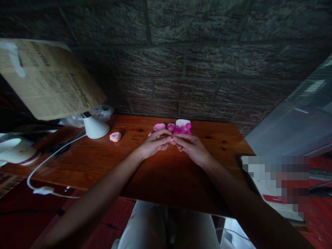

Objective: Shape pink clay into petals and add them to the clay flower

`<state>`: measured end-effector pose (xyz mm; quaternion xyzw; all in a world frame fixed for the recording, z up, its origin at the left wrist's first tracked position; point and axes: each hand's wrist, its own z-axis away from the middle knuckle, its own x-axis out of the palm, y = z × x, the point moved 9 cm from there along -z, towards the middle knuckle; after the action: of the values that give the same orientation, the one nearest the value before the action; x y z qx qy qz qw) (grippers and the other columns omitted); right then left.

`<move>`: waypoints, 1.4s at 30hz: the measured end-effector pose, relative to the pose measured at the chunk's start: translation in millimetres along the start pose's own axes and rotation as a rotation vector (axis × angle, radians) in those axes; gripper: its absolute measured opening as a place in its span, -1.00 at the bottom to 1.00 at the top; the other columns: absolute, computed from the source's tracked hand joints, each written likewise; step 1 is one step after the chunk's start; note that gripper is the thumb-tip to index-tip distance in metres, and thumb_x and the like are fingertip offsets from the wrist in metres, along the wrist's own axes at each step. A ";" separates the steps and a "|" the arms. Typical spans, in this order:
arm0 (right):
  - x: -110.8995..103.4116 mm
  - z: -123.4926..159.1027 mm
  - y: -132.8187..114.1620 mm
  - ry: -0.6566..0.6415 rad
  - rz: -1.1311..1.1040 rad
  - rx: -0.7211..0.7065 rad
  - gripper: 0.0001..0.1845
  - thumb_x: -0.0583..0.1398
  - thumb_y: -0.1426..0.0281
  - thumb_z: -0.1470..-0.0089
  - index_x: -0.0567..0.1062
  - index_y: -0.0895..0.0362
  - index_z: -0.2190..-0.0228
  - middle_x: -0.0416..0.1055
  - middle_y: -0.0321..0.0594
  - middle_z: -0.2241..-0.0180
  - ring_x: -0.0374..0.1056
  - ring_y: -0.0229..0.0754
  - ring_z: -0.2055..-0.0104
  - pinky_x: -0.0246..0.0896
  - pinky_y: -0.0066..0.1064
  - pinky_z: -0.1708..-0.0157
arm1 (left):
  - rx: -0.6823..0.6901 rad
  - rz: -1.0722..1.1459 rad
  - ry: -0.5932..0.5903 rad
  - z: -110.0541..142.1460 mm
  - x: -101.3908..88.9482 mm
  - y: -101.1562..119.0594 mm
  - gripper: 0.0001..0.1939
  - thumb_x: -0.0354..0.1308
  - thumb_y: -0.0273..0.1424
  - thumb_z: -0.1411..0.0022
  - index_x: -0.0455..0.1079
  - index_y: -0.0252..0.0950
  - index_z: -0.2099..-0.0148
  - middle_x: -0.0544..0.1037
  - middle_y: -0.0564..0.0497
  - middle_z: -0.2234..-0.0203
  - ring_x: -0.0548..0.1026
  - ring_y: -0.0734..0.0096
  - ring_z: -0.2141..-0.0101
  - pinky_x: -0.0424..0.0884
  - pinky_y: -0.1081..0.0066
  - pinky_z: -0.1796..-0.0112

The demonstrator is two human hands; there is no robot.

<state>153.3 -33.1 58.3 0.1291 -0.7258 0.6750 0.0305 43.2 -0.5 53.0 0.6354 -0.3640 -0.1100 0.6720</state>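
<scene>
A small pink piece of modelling clay (172, 139) is pinched between the fingertips of both my hands, above the wooden table (160, 173). My left hand (153, 144) closes on its left side, fingers bent. From the other side, my right hand (192, 146) has thumb and fingers pressed together on it. The fingers hide most of the piece. Just behind them lie a flat pink disc (159, 127), a rolled pink shape (171, 127), several bright magenta pieces (182, 129) and a white piece (183, 122). A pale pink lump (115, 137) sits apart on the left.
A lamp with a white base (95, 128) and newsprint-patterned shade (57, 79) stands left, its white cord (44, 164) running over the table's front edge. A white cup (15, 151) is at far left. A stone-block wall (168, 62) rises behind the table.
</scene>
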 end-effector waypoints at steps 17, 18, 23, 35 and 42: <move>5.2 -0.3 11.1 0.014 -0.143 0.080 -0.62 0.50 0.11 0.21 0.69 0.03 0.33 0.48 -0.30 0.44 0.15 -0.36 0.48 0.03 -0.44 0.48 | 0.002 0.096 0.040 -2.7 -3.7 -5.2 -0.65 0.53 -0.23 0.03 0.57 -0.34 0.27 0.58 0.03 0.51 0.36 0.64 0.56 0.17 0.59 0.55; 4.6 -0.3 12.3 0.020 -0.161 0.098 -0.61 0.50 0.11 0.24 0.69 0.04 0.34 0.49 -0.29 0.43 0.16 -0.37 0.47 0.04 -0.45 0.47 | -0.005 0.091 0.039 -2.7 -3.8 -5.9 -0.65 0.53 -0.23 0.03 0.58 -0.34 0.27 0.59 0.02 0.50 0.35 0.65 0.57 0.16 0.59 0.55; 4.6 0.3 14.6 0.032 -0.205 0.123 -0.59 0.53 0.13 0.30 0.69 0.05 0.37 0.51 -0.30 0.44 0.17 -0.39 0.48 0.06 -0.49 0.48 | 0.002 0.059 0.065 -1.6 -6.5 -5.0 -0.63 0.57 -0.26 0.11 0.62 -0.35 0.29 0.63 -0.03 0.45 0.32 0.66 0.56 0.17 0.56 0.51; -1.0 -0.8 15.9 0.063 -0.247 0.123 -0.62 0.53 0.21 0.28 0.71 0.03 0.33 0.52 -0.30 0.42 0.15 -0.38 0.47 0.07 -0.43 0.42 | 0.105 -0.055 0.082 -2.6 -6.4 4.1 -0.67 0.49 -0.23 -0.02 0.60 -0.36 0.25 0.58 0.01 0.46 0.25 0.69 0.61 0.06 0.54 0.57; 8.1 0.8 18.8 0.033 -0.249 0.153 -0.61 0.54 0.17 0.30 0.70 0.03 0.35 0.51 -0.31 0.42 0.14 -0.40 0.47 0.02 -0.46 0.45 | 0.135 -0.059 0.060 -1.3 -2.2 8.2 -0.67 0.48 -0.20 -0.03 0.58 -0.36 0.30 0.44 0.10 0.60 0.20 0.67 0.61 0.04 0.53 0.57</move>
<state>141.3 -34.1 41.7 0.2089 -0.6499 0.7215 0.1160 39.8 3.2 59.9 0.6929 -0.3315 -0.0858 0.6346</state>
